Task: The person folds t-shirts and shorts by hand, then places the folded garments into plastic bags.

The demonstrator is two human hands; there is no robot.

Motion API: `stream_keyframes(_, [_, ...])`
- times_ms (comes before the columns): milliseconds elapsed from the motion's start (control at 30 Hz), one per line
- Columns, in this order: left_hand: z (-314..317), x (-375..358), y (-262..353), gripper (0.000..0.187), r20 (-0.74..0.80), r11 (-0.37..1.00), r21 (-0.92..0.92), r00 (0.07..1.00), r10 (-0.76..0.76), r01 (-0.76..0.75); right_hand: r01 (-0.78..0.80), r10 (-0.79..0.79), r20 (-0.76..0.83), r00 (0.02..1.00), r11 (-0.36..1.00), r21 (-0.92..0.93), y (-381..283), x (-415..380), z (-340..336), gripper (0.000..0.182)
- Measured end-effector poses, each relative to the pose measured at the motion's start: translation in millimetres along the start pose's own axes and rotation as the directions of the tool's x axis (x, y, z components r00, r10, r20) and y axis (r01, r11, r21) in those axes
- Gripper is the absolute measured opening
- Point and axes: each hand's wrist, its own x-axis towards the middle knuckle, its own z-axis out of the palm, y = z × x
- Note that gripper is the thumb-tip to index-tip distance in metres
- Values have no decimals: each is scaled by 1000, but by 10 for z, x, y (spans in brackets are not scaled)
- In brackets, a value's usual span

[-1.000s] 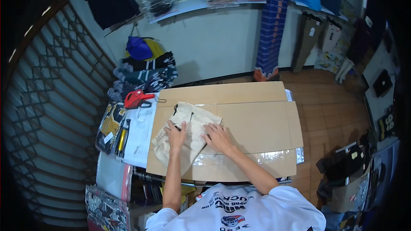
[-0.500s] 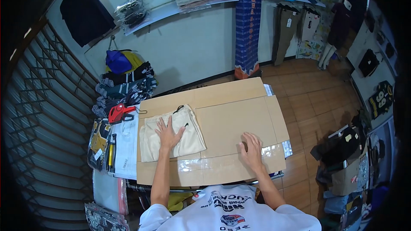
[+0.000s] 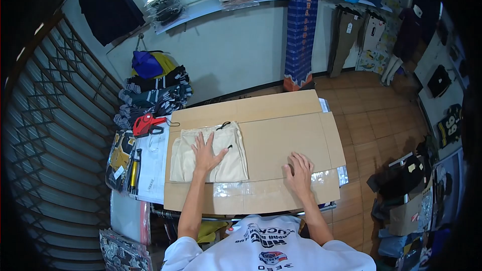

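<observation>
My left hand (image 3: 205, 155) lies flat on a folded cream garment (image 3: 231, 163), its fingers spread. The garment looks like trousers, with a dark cord (image 3: 224, 125) at its top edge and a small dark detail near its middle. It rests on the left part of a flattened cardboard sheet (image 3: 281, 138). Some of the cloth is hidden under my hand and wrist. My right hand (image 3: 300, 171) rests on the bare cardboard to the right of the garment, apart from it. Its fingers are slightly bent and hold nothing.
Left of the cardboard lie a red tagging gun (image 3: 147, 125), a yellow-and-black tool (image 3: 134, 174) and a bagged garment (image 3: 119, 163). Piled clothes (image 3: 155, 93) stand behind them. A blue column (image 3: 301, 30) rises at the back. Boxes and clothes (image 3: 404, 206) are at the right.
The whole view has shifted slightly. The cream garment has turned a little and its lower edge lies more level. My left hand stays flat on it; my right hand stays on the cardboard.
</observation>
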Motion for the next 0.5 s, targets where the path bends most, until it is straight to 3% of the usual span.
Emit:
stream_keyframes(133, [-27,-36,1,94,-44,998,-59,999,-10,7,5,-5,-13,1000,1000,-6,-38,-4,34,38])
stream_keyframes(200, [-55,-87,-44,79,-221,937,-341,975,-5,-73,-16,17,-34,999,1000,15,-116,4,71,38])
stream_keyframes(233, [-67,-145,-73,79,-232,937,-343,973,-18,-64,0,0,-29,1000,1000,17,-173,9,98,38])
stream_keyframes(300, [-202,-379,-34,62,-417,839,-512,907,-56,-183,-39,43,-29,999,991,127,-341,7,161,37])
stream_keyframes(333, [-299,-549,18,46,-510,841,-494,857,-72,-223,-16,17,-11,1000,991,135,-436,-7,218,37])
stream_keyframes(433, [-446,-1106,-152,36,-479,809,-576,850,-217,-118,63,-63,-8,998,956,286,-817,-28,405,36])
stream_keyframes(500, [-595,-1455,-348,28,-542,837,-545,784,-304,-52,131,-152,38,988,935,329,-1195,-62,477,34])
